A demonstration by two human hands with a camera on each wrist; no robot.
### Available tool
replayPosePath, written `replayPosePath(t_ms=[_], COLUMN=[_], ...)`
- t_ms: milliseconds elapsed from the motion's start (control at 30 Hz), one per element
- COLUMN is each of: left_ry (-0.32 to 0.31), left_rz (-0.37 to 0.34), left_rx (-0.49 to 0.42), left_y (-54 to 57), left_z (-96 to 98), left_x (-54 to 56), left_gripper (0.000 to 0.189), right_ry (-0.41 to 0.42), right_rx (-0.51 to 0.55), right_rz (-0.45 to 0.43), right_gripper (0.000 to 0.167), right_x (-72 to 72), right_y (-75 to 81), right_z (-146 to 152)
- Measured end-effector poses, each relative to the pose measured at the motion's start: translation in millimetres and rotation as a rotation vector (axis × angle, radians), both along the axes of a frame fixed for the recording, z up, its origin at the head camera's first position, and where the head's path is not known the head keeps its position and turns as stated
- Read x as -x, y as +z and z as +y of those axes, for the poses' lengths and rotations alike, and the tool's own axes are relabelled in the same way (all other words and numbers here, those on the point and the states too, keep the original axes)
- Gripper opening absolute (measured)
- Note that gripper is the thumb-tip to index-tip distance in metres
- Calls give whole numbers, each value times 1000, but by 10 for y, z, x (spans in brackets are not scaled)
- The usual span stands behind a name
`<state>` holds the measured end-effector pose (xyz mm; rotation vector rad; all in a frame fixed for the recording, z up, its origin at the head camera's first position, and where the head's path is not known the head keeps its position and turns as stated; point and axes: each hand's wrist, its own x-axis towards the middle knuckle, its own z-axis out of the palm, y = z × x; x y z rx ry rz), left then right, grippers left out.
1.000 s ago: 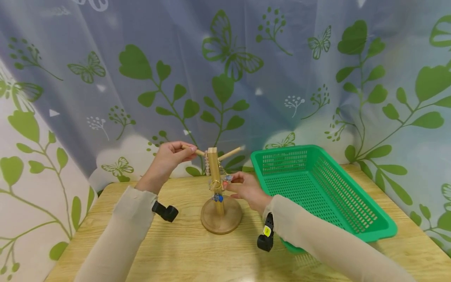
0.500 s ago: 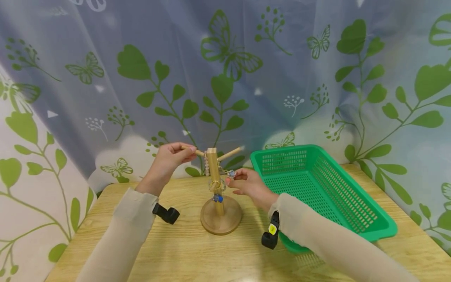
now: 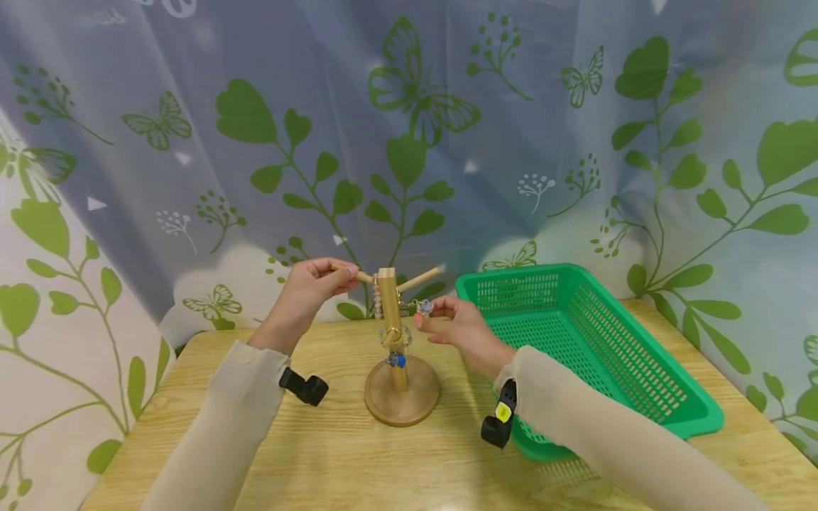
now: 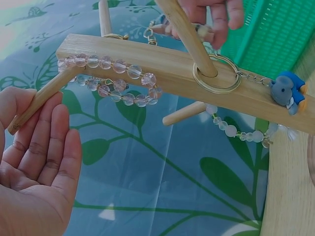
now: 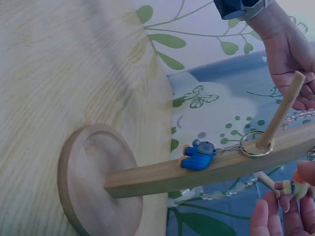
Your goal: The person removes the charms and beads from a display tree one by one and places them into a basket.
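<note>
Two labels or scraps of writing show in the head view: a yellow label (image 3: pixel 503 412) on the right wrist's strap, its marks too small to read, and pale script (image 3: pixel 108 15) on the patterned curtain (image 3: pixel 332 64), likewise illegible. The left hand (image 3: pixel 309 284) pinches the left peg (image 3: pixel 361 275) of a wooden stand (image 3: pixel 393 312) on the table (image 3: pixel 319 454). The right hand (image 3: pixel 463 330) is closed at the fingertips on a small charm (image 3: pixel 424 306), just right of the post, its chain running toward the stand. A green basket (image 3: pixel 645 348) stands to the right.

In the left wrist view, the left thumb lies along the peg with the fingers beneath (near its tip, not the post). Pink-and-clear beads (image 4: pixel 120 65) loop over that same peg; a brass ring (image 4: pixel 219 92) circles another, its chain leading to a blue figurine (image 4: pixel 290 91). Paler beads (image 4: pixel 238 132) hang from a third.

In the right wrist view, the right fingers hold the charm below the post, partly cut off by the frame; the blue figurine lies against the post, above the round base (image 5: pixel 106 172)
</note>
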<state>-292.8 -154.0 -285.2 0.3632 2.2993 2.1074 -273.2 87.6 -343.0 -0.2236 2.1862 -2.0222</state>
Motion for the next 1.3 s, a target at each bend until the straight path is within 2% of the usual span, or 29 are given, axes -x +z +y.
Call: replayPosePath(t_ms=[433, 1300], left_ry=[-1, 6], left_rz=[-22, -34], left_rx=[-13, -20], left_y=[27, 19], left_z=[1, 14], left_x=[-16, -9], left_gripper=[8, 8], right_ry=[-23, -10], right_rx=[-15, -121], right_rz=[-3, 105], right_gripper=[21, 23], right_x=[-37, -66], right_y=[183, 315], right_z=[91, 290])
